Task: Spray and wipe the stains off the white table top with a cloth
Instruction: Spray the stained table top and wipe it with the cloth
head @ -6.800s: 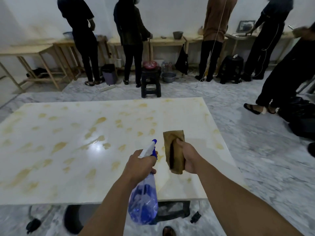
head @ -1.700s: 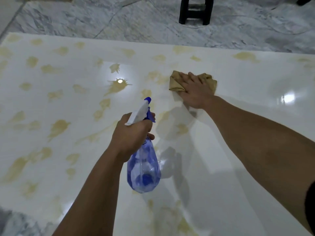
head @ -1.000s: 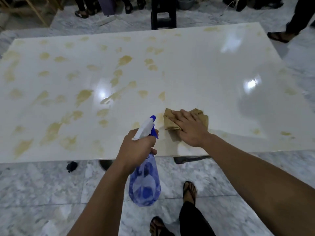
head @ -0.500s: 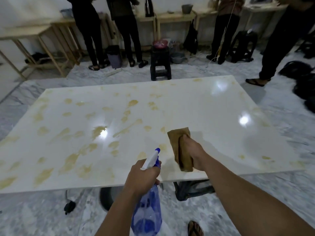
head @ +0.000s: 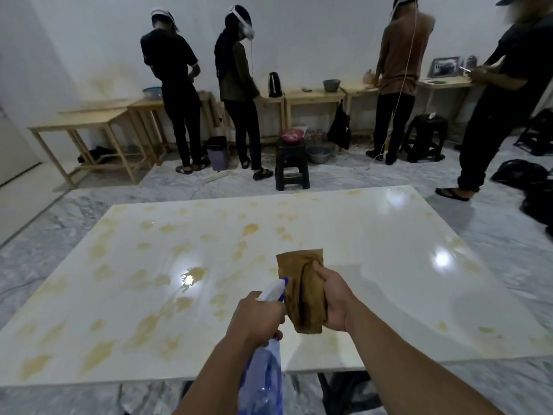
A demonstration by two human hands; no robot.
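Observation:
The white table top (head: pixel 374 235) fills the middle of the head view. Yellow-brown stains (head: pixel 196 272) cover its left and centre; the right side looks mostly free of them. My left hand (head: pixel 257 320) grips a blue spray bottle (head: pixel 264 381) by its neck, nozzle pointing away over the near edge. My right hand (head: pixel 332 301) holds a folded brown cloth (head: pixel 302 289) upright, lifted off the table, just right of the nozzle.
A black stool (head: pixel 291 166) stands beyond the far edge. Several people (head: pixel 179 85) stand at wooden benches (head: pixel 86 121) along the back wall. One person (head: pixel 496 115) stands near the far right corner, with dark bags (head: pixel 535 187) on the marble floor there.
My right hand lifted the cloth off the table after wiping and now holds it upright. My view rose from the table to take in the room. The bottle stays in my left hand.

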